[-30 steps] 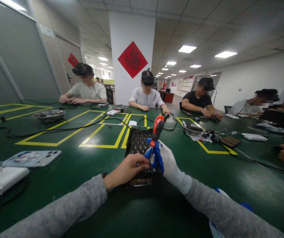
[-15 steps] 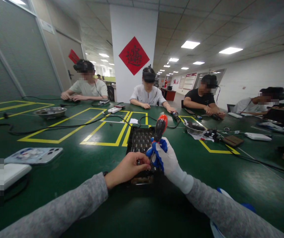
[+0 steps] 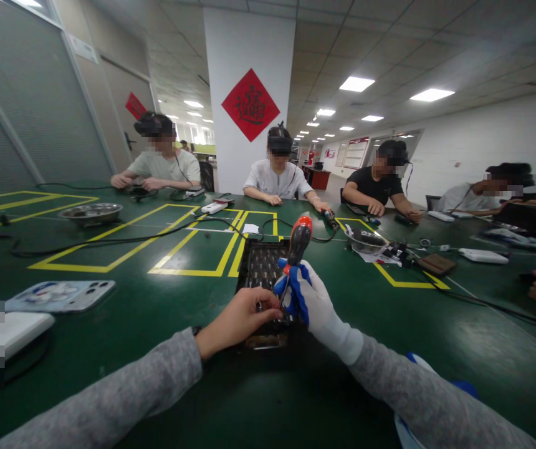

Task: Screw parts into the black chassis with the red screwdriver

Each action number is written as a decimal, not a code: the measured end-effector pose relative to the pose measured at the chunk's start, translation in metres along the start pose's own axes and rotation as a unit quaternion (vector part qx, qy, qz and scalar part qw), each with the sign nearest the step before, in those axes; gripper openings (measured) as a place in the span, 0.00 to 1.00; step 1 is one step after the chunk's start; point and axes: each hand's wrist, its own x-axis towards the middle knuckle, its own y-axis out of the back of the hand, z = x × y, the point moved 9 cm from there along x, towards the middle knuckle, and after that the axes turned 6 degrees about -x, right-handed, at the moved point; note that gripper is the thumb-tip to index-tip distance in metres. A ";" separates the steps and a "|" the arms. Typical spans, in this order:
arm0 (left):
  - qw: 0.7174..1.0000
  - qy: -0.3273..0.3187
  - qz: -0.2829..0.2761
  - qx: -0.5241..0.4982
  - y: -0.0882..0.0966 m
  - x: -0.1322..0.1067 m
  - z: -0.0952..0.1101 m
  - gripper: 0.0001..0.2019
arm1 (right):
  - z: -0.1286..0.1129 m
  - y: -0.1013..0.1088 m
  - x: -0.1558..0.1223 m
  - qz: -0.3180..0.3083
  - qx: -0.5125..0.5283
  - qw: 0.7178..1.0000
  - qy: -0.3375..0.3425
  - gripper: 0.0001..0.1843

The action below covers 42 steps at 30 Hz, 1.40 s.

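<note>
A black tray-like case (image 3: 262,262) with rows of small metallic bumps or pieces lies on the green table in front of me. My right hand (image 3: 310,296), in a white and blue glove, is closed round a screwdriver (image 3: 300,242) with a red and black handle. The handle points up and the shaft slants down over the case. My bare left hand (image 3: 245,313) is at the case's near left part, its thumb and fingers pinched together close to the screwdriver's lower end. What lies between those fingertips is too small and hidden to name.
A pale blue phone (image 3: 62,295) and a white device (image 3: 20,333) lie at left, a metal bowl (image 3: 91,214) behind them. At right are another bowl (image 3: 364,240), a brown wallet-like item (image 3: 437,264) and cables. Several people sit round the table. A glove (image 3: 408,430) lies under my right forearm.
The view has shifted slightly. My hands and the screwdriver stay nearly in place over the case, the handle leaning a little differently. A person at far left has moved their hands.
</note>
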 end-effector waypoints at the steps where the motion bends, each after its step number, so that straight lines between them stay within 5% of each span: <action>1: 1.000 -0.008 -0.003 -0.001 -0.001 0.000 0.001 0.08 | 0.001 -0.001 0.000 -0.003 -0.002 1.000 -0.005 0.15; 7: 0.998 -0.051 -0.024 -0.008 -0.004 -0.001 0.009 0.09 | 0.001 0.001 0.001 0.004 0.005 1.000 -0.009 0.16; 14: 1.000 0.012 -0.002 -0.020 -0.002 0.000 0.000 0.09 | -0.005 0.001 -0.001 0.011 0.004 1.000 0.013 0.15; 22: 0.998 -0.043 -0.037 -0.017 -0.006 -0.003 0.008 0.08 | 0.000 0.002 0.001 -0.001 -0.002 1.000 0.004 0.15; 30: 1.000 -0.002 -0.009 -0.008 -0.003 -0.001 0.001 0.09 | -0.003 -0.002 -0.002 -0.010 -0.001 1.000 0.013 0.15; 42: 1.000 -0.023 -0.019 -0.009 -0.004 -0.001 0.008 0.07 | 0.002 0.003 0.001 -0.003 0.009 1.000 0.025 0.16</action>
